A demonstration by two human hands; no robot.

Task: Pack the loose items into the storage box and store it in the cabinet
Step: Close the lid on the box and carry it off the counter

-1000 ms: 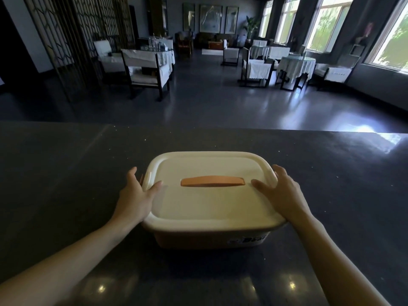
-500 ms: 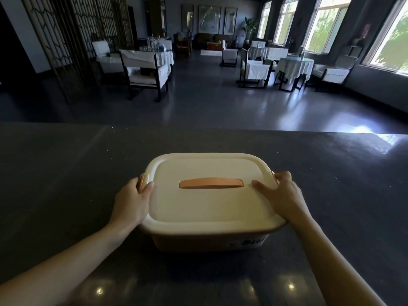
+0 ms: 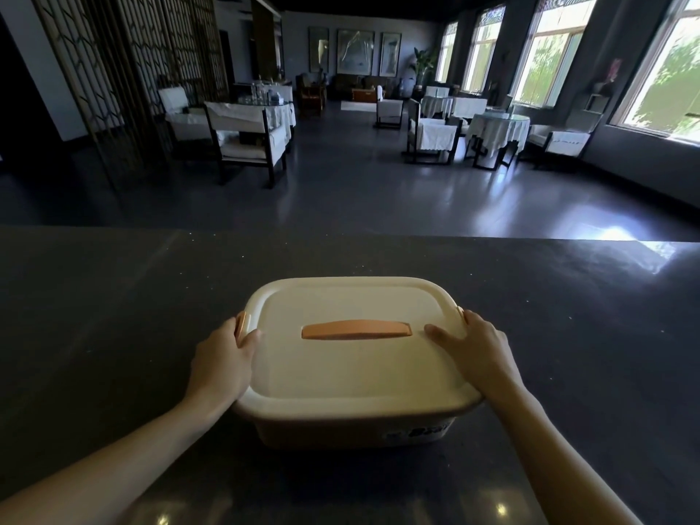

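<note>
The box (image 3: 356, 358) sits lidded on the dark counter (image 3: 113, 297) right before the person, left hand (image 3: 223, 358) and right hand (image 3: 477, 354) clamped on its opposite ends over the side clips — thumbs on the lid, probably to snap it shut or lift it.

A second ago the left hand (image 3: 221, 363) lay open against the box (image 3: 354, 358); its fingers have since curled around the left edge clip. The right hand (image 3: 475, 354) has likewise closed over the right edge.
</note>
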